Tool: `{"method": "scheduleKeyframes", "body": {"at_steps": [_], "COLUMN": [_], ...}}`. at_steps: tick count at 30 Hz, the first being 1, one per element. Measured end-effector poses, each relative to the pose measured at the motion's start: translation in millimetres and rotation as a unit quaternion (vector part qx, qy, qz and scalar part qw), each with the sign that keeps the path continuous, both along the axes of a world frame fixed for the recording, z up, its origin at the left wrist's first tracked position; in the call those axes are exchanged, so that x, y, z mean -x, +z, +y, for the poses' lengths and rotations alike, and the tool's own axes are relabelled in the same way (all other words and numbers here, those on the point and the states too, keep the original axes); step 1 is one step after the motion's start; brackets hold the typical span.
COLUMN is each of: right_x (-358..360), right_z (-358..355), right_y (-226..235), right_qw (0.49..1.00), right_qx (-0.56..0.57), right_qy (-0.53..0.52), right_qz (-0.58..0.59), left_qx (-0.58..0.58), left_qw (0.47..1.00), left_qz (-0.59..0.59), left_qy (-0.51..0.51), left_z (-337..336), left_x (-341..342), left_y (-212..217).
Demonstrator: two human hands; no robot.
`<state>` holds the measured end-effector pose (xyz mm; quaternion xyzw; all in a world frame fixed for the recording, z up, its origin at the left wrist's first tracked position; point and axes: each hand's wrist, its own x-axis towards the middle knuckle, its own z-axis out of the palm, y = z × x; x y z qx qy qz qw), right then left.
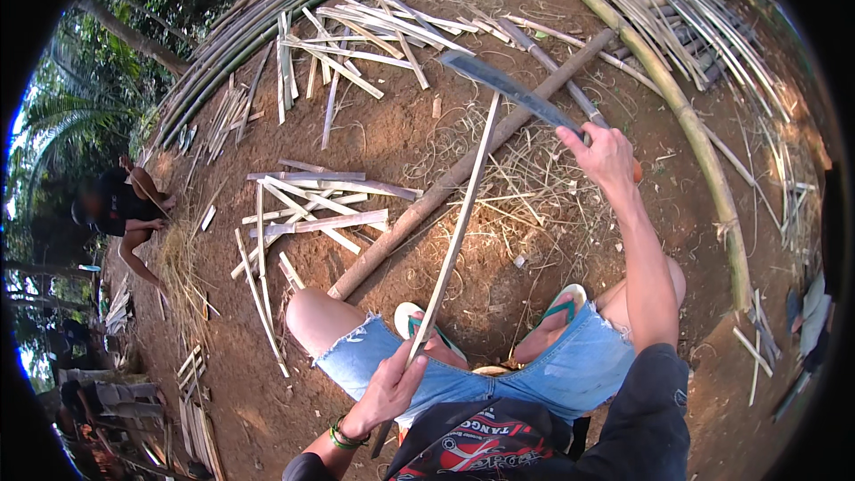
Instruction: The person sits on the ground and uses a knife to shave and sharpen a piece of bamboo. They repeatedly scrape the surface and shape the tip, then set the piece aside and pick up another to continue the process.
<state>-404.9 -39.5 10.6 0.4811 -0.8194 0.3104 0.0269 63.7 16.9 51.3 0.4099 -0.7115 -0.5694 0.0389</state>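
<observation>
My left hand grips the near end of a long thin bamboo strip that slants up and away over my knees. My right hand is raised and closed on the handle of a big dark-bladed knife. The blade points up and left, its edge near the far tip of the strip. A thick brown bamboo pole lies diagonally on the dirt beneath the strip. I sit in denim shorts with feet in green-strapped sandals.
Split bamboo slats lie piled to the left, more slats at the back. Long green poles curve along the right and the rear. Another person crouches at far left. Shavings litter the dirt.
</observation>
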Motion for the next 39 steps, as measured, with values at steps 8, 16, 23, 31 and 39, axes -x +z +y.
{"method": "scheduleKeyframes", "body": {"at_steps": [8, 16, 23, 31, 39], "right_x": [-24, -109, -97, -42, 1], "right_z": [13, 25, 23, 12, 18], "right_y": [10, -7, -3, -2, 2], "right_qw": [0.996, 0.961, 0.959, 0.987, 0.993], "right_qx": [0.057, 0.107, 0.107, 0.068, 0.063], "right_qy": [0.033, 0.253, 0.246, 0.134, -0.080], "right_qz": [-0.060, 0.034, 0.088, 0.059, -0.054], "left_qx": [-0.026, 0.161, 0.180, 0.156, 0.199], "left_qw": [0.995, 0.982, 0.978, 0.985, 0.974], "left_qz": [0.060, 0.005, 0.026, -0.013, -0.026], "left_qy": [0.077, 0.096, 0.102, 0.080, 0.106], "left_z": [-12, -31, -26, -6, 22], "left_x": [-3, 49, 49, 17, -15], "left_y": [-25, -10, -7, 0, -3]}}
